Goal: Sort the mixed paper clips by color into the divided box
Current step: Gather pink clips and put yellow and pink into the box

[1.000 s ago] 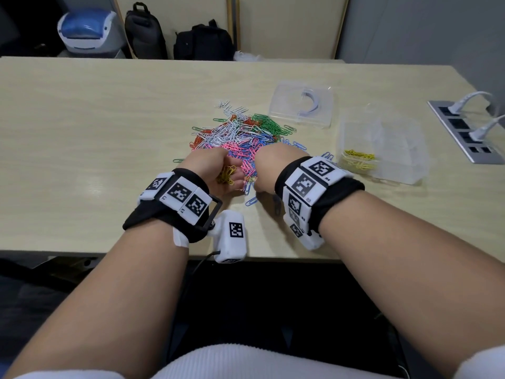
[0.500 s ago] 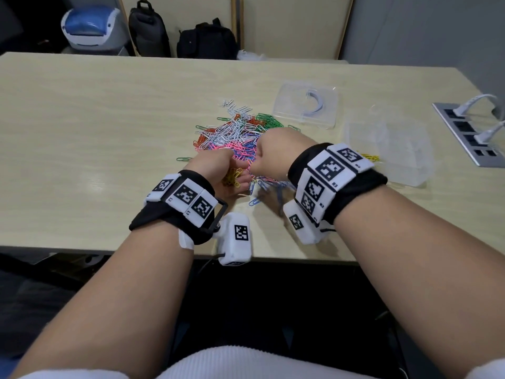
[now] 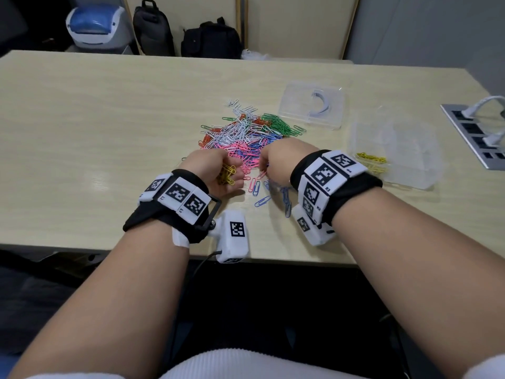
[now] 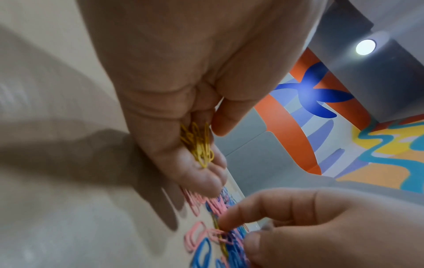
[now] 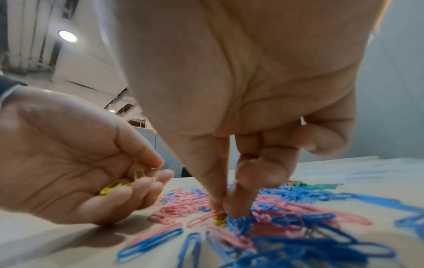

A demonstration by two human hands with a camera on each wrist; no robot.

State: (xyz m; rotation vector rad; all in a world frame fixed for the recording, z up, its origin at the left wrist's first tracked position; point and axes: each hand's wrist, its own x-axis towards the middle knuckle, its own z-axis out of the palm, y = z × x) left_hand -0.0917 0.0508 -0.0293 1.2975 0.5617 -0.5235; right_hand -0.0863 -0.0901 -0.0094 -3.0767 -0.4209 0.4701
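Note:
A heap of mixed paper clips (image 3: 246, 135) in pink, blue, white, green and orange lies mid-table. My left hand (image 3: 218, 170) rests at its near left edge, palm up and cupped around a bunch of yellow clips (image 3: 226, 175) (image 4: 198, 145) (image 5: 123, 183). My right hand (image 3: 276, 160) reaches down into the pink and blue clips, thumb and forefinger pinching a yellow clip (image 5: 219, 220) (image 4: 221, 241) at the table surface. The clear divided box (image 3: 396, 151) stands to the right, with yellow clips (image 3: 371, 160) in its near left compartment.
The box's clear lid (image 3: 311, 108) lies behind the heap. A power strip (image 3: 475, 132) with white plugs is set into the table at far right. Loose blue clips (image 3: 262, 201) lie near the front edge. Bags and a bin stand beyond the table.
My right hand rose from the heap toward the left hand, then went back down into the pink and blue clips. The left hand stayed put with its yellow clips.

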